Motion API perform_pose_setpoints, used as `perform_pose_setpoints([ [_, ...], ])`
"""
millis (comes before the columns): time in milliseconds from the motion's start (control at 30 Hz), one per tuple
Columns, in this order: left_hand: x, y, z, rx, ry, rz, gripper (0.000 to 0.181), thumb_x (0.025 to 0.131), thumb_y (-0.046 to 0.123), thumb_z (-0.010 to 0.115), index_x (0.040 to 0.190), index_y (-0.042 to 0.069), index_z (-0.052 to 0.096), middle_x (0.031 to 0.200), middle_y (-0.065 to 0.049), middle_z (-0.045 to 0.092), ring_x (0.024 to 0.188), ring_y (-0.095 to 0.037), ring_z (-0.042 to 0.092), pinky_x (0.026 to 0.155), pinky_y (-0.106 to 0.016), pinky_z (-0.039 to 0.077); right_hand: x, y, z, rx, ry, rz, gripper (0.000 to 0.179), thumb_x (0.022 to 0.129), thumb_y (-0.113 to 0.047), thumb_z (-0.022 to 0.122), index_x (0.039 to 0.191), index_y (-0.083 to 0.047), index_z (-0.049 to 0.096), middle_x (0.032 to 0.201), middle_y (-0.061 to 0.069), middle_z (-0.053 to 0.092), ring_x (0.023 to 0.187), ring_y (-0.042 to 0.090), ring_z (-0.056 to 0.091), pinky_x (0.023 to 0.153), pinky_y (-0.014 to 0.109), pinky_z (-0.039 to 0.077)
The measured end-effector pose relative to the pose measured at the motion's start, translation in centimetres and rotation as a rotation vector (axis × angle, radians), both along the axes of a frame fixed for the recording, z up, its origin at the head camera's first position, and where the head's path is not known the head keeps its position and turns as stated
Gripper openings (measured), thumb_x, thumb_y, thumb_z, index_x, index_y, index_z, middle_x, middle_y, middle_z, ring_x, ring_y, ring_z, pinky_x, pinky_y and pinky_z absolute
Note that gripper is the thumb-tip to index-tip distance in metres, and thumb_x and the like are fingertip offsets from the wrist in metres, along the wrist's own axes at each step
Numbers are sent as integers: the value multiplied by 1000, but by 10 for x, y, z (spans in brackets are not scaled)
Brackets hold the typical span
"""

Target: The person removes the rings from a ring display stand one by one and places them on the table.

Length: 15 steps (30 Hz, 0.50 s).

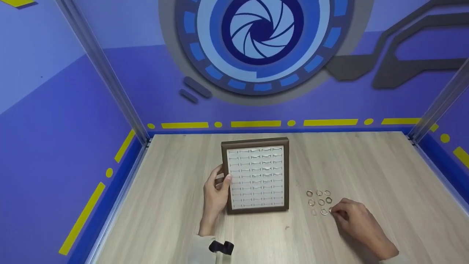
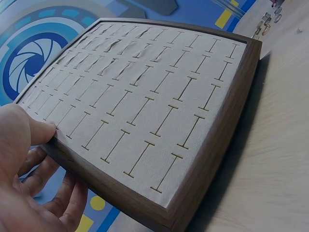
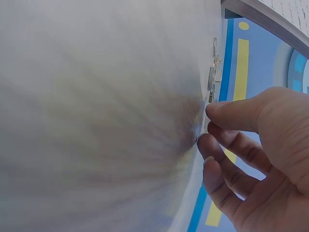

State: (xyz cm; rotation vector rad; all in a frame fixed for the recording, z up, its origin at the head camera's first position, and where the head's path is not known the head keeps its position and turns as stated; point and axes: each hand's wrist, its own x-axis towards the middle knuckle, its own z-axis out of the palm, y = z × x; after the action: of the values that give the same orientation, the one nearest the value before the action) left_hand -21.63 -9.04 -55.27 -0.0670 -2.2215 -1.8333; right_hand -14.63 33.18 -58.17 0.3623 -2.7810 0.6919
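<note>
My left hand (image 1: pixel 215 196) grips the left side of a ring display tray (image 1: pixel 256 179), thumb on the front edge and fingers behind. The tray has a brown frame and a pale padded face lined with rows of slits; no rings show in it. It stands tilted up from the table. To its right, several metal rings (image 1: pixel 321 202) lie in a small grid. At the grid's near right corner my right hand (image 1: pixel 355 218) pinches a ring (image 1: pixel 330 210), mostly covered by the fingertips. In the right wrist view, its thin edge (image 3: pixel 199 137) shows at the fingertips, close to the tabletop.
The wooden table (image 1: pixel 176 183) is bounded by a blue-purple printed back wall (image 1: pixel 139 84) and side walls with metal corner posts. A black strap (image 1: pixel 221 247) is at my left wrist. A small mark (image 1: pixel 287 227) shows on the table below the tray.
</note>
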Motion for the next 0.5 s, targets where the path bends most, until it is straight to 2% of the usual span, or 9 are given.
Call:
perform_pose_setpoints([
  [267, -1, 0, 0, 11, -9, -6, 47, 106, 16, 67, 153, 11, 57, 137, -14, 66, 110, -25, 71, 99, -40, 59, -1, 1, 0, 4, -12, -3, 22, 81, 6, 86, 85, -15, 82, 79, -13, 66, 69, -4, 51, 60, 21, 49],
  [500, 2, -1, 1, 23, -41, -20, 47, 106, 14, 66, 153, 11, 56, 137, -14, 65, 113, -27, 71, 100, -40, 59, 1, 1, -1, 13, -53, -5, 22, 81, 5, 86, 85, -16, 82, 77, -14, 63, 68, -3, 49, 61, 22, 48],
])
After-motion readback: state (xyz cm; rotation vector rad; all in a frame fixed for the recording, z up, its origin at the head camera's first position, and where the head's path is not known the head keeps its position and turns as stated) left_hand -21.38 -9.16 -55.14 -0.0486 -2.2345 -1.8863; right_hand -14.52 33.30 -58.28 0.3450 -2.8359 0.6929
